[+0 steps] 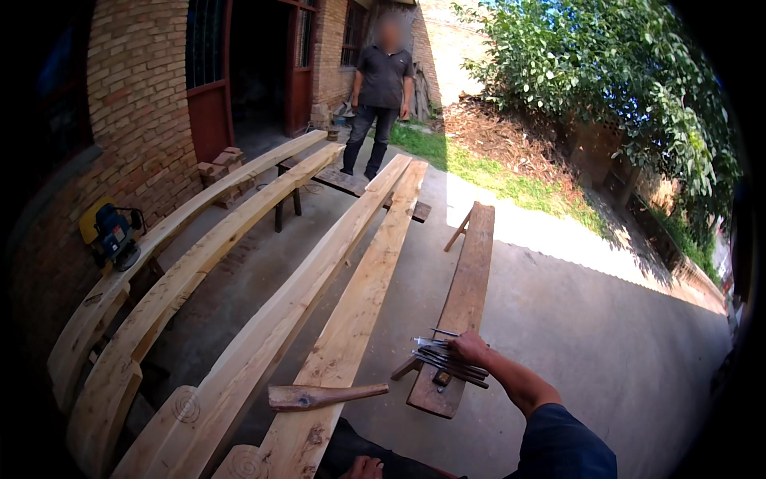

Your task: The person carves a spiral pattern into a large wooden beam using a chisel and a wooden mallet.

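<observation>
Out to the right, my right hand (pixel 471 348) is closed over a bundle of chisels, its fingers around what looks like one chisel's thin dark shaft. The other chisels (pixel 456 366) lie side by side across a low wooden bench (pixel 466 275), beside a small dark block (pixel 442 378). Only part of my left hand (pixel 365 469) shows at the lower edge, by my dark trousers; its fingers are curled and their inner side is hidden. A wooden mallet (pixel 327 397) rests across the nearest beam (pixel 351 311), touched by neither hand.
Left of that beam, long pale timbers (pixel 279 307) run away from me, some with carved ends. A yellow and blue power tool (pixel 114 231) stands on the leftmost timber (pixel 215 191). At their far end stands another person (pixel 384 84), near stacked bricks (pixel 221 166).
</observation>
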{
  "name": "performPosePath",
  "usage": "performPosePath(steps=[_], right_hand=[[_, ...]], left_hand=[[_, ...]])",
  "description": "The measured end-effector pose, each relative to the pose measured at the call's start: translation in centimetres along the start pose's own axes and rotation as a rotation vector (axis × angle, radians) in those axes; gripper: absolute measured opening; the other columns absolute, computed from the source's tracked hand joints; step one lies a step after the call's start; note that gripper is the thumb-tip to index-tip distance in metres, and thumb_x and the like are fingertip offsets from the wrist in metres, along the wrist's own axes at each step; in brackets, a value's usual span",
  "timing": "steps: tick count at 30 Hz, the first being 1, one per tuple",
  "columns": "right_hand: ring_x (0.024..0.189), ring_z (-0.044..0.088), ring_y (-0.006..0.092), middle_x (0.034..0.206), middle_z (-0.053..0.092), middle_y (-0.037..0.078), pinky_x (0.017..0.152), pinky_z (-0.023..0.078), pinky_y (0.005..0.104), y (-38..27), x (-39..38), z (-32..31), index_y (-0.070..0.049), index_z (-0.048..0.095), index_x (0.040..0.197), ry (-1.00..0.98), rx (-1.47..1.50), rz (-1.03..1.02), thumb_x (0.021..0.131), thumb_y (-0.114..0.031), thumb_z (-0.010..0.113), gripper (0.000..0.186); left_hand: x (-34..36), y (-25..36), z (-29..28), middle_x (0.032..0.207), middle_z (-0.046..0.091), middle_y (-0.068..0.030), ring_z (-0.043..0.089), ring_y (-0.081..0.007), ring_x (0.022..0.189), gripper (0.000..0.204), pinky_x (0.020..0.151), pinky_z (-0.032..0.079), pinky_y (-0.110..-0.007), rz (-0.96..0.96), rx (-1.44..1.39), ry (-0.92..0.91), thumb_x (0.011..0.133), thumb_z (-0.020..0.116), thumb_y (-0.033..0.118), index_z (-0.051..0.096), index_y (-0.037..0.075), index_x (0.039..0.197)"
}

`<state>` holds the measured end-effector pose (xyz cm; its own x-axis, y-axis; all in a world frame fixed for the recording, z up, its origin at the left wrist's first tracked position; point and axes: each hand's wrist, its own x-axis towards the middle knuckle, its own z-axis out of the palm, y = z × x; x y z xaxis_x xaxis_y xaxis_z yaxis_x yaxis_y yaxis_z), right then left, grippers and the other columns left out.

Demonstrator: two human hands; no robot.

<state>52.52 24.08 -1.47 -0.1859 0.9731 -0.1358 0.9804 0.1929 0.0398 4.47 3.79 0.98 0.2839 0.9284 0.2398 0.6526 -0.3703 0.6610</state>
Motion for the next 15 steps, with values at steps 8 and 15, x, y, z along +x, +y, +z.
performPosePath(steps=[8, 15], right_hand=[[0.075, 0.073, 0.0432, 0.078, 0.072, 0.024, 0.069, 0.058, 0.0536, -1.2, -0.7, -3.1, -0.004, 0.076, 0.086, 0.029, -0.055, 0.115, 0.089, -0.025, 0.063, 0.025], [0.07, 0.073, 0.0368, 0.074, 0.073, 0.016, 0.066, 0.057, 0.0499, -11.1, -3.2, -10.4, -0.011, 0.079, 0.092, 0.057, 0.141, 0.038, 0.086, -0.038, 0.068, 0.031]], left_hand=[[-0.1, 0.0, -0.5, 0.106, 0.07, -0.0062, 0.074, -0.0318, 0.083, 0.012, 0.067, 0.06, -0.044, 0.023, -0.012, -0.001, 0.099, 0.068, 0.021, 0.071, 0.015, 0.109], [-0.1, 0.6, -1.8, 0.114, 0.071, -0.01, 0.075, -0.0318, 0.087, 0.025, 0.071, 0.062, -0.042, 0.061, 0.032, 0.09, 0.099, 0.071, 0.019, 0.072, 0.012, 0.122]])
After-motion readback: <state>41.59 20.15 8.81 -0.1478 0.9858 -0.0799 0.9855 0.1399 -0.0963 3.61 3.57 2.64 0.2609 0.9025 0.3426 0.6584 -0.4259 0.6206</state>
